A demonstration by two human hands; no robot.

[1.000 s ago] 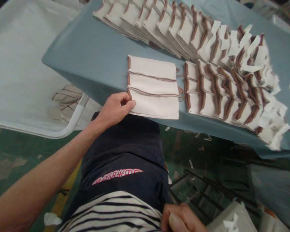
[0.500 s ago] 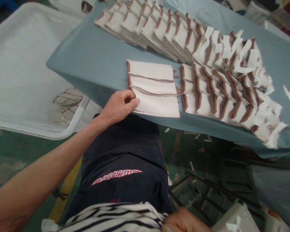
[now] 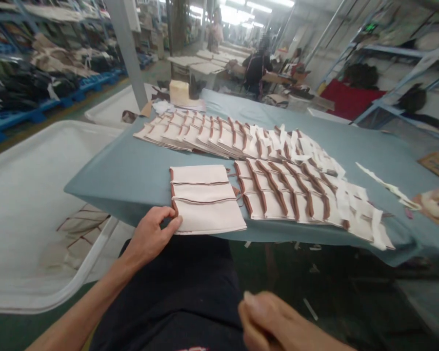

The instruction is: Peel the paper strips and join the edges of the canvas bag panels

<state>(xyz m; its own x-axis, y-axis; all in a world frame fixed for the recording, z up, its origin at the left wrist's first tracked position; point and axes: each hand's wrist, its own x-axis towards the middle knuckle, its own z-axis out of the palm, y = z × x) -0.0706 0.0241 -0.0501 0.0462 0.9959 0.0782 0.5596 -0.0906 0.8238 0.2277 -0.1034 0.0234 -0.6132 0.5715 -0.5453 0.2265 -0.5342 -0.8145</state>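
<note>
A cream fabric piece with brown-edged seams (image 3: 208, 217) lies flat near the table's front edge. My left hand (image 3: 157, 229) pinches its left edge between thumb and fingers. My right hand (image 3: 269, 317) is held low in front of my lap, fingers curled in and blurred; what they hold, if anything, is hidden. Just right of the flat piece, an overlapping row of similar pieces (image 3: 278, 192) shows brown edges. Behind it runs a longer overlapping row (image 3: 201, 131), with white strips (image 3: 278, 139) hanging over its right part.
The blue-grey cloth-covered table (image 3: 124, 175) stretches to the right. A white tub (image 3: 40, 161) with fabric pieces (image 3: 82, 226) inside stands at my left. Another person's hand (image 3: 437, 204) is at the right edge, beside a pale strip (image 3: 384, 185). A metal post (image 3: 126, 53) rises behind.
The view has tilted up, bringing the room behind the table into sight. My left hand keeps its pinch on the fabric's edge. My right hand has come further into view.
</note>
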